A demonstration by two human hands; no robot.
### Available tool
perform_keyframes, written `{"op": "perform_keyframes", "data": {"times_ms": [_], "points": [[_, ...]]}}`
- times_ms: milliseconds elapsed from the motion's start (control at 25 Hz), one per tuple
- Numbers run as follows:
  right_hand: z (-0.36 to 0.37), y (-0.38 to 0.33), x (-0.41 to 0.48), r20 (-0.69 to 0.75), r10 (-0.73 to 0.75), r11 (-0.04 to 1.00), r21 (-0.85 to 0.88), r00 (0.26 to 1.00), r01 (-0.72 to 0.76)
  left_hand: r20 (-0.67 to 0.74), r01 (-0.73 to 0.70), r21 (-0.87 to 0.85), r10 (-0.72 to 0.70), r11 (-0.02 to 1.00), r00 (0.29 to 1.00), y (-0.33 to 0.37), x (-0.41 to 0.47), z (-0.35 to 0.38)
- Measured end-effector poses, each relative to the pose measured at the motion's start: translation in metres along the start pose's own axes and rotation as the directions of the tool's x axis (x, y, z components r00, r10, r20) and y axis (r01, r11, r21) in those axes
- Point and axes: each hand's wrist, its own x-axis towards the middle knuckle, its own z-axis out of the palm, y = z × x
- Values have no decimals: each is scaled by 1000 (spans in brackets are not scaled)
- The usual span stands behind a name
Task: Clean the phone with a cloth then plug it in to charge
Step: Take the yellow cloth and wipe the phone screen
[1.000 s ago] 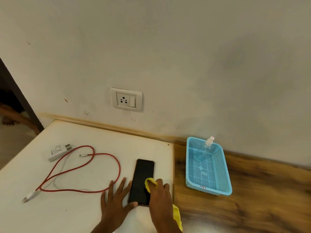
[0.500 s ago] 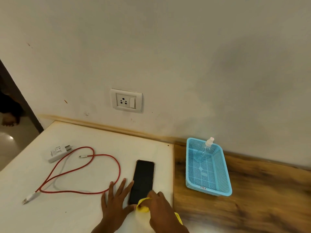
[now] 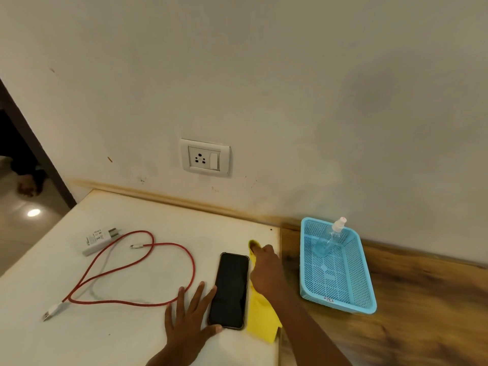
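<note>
**Phone flat on table, cloth just off its right edge**

Phone (image 3: 230, 290) lies screen-up on the white table (image 3: 105, 339), between the hands.

Left hand (image 3: 188, 320): fingers spread flat, with the thumb and forefinger against the phone's left side to brace it.

Right hand (image 3: 265, 270): curled round the bunched yellow cloth (image 3: 261, 318), just right of the phone and not on the glass.

Judgement: the phone is stiff, thin and slick. It is likely to skate under a wipe and is fragile if dropped, so take it by the long edges. The cloth is soft and limp. The red cable (image 3: 132, 268) is floppy, so hold it at the connector.
</note>
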Motion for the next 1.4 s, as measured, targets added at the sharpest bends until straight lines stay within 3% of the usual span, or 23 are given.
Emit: {"op": "perform_keyframes", "data": {"times_ms": [160, 320, 440, 480, 600, 680, 720, 800, 880, 920, 960, 1080, 1160, 1240, 1280, 1320, 1360, 1400], "points": [[33, -35, 7, 1, 110, 990, -84, 994, -110, -37, 27, -17, -27, 1000, 999, 1, 2, 3], [62, -57, -19, 102, -159, 975, -140, 982, 172, -92, 68, -5, -68, 998, 993, 3, 1, 7], [53, -32, -26, 187, -287, 923, -208, 939, 323, -109, 71, -35, -75, 997, 991, 1, 3, 8], [49, -21, -25, 178, -266, 928, -221, 947, 302, -99, 61, -54, -66, 997, 993, 0, 4, 10], [47, -4, -31, 45, -40, 987, -155, 998, 46, -91, 38, -82, -46, 996, 995, -4, 6, 12], [64, -23, -47, 70, 79, 995, -63, 994, -75, -164, 5, -73, -17, 997, 986, 0, 2, 4], [76, -35, -57, 98, 90, 996, -30, 991, -88, -250, -49, -27, 40, 998, 967, 4, -1, -1], [88, -46, -73, 137, -28, 997, -63, 990, 37, -325, -87, 21, 89, 996, 942, 7, -5, -3], [76, -38, -80, 195, -171, 965, -166, 966, 205, -274, -51, -8, 47, 999, 960, 3, -1, -4], [66, -28, -81, 207, -206, 955, -169, 957, 242, -155, 13, -26, -17, 1000, 988, -1, 3, 2], [57, -16, -82, 187, -193, 961, -164, 963, 224, -76, 70, 3, -69, 998, 995, -3, 7, 7], [57, -7, -97, 4, -65, 985, -161, 998, 65, -81, 44, -30, -47, 999, 996, -3, 8, 7], [59, -22, -105, 32, 44, 996, -73, 999, -41, -203, -69, -34, 60, 997, 977, 2, -2, -6], [64, -22, -107, 252, 104, 969, 192, 962, -155, -326, -145, 16, 143, 989, 934, 5, -4, -4], [71, -15, -103, 147, 50, 986, 151, 988, -72, -272, -143, 39, 148, 989, 951, 5, -9, -7], [67, -15, -96, 140, 35, 992, 114, 990, -51, -179, -114, 10, 114, 993, 977, 3, -10, -10], [55, -14, -87, 203, 38, 992, 110, 978, -62, -214, -77, 1, 75, 997, 974, 1, -3, -6], [46, -8, -78, 245, 29, 997, 68, 969, -47, -130, -21, 2, 21, 1000, 991, -3, 4, 1]]}}
